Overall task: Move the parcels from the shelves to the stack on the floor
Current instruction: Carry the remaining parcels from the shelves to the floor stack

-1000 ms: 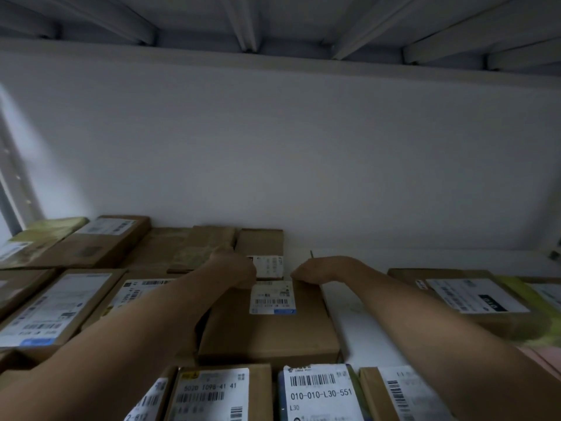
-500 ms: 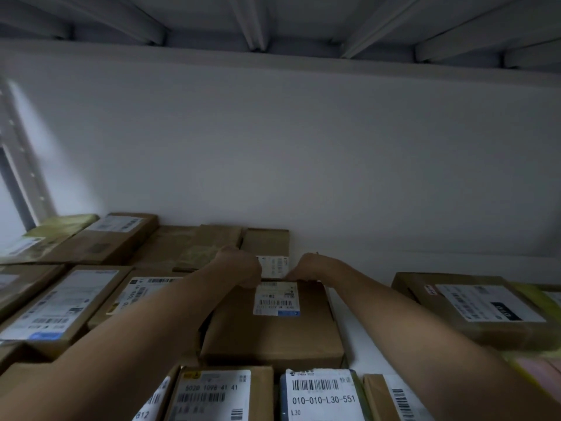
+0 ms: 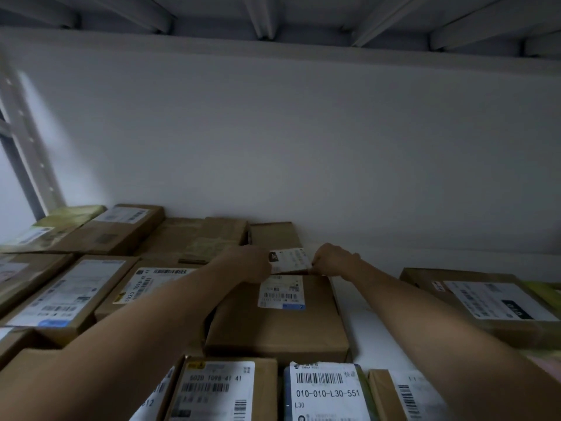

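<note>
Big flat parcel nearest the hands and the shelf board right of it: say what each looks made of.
Parcel: matte brown cardboard, seemingly, with soft creased edges; its label is white printed paper. Shelf board: smooth, white, faintly shiny, probably painted metal or laminate; the picture cannot settle which.

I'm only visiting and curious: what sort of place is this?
Probably a parcel depot's storeroom: a white rack shelf packed with cardboard parcels, most bearing barcoded shipping labels.
</note>
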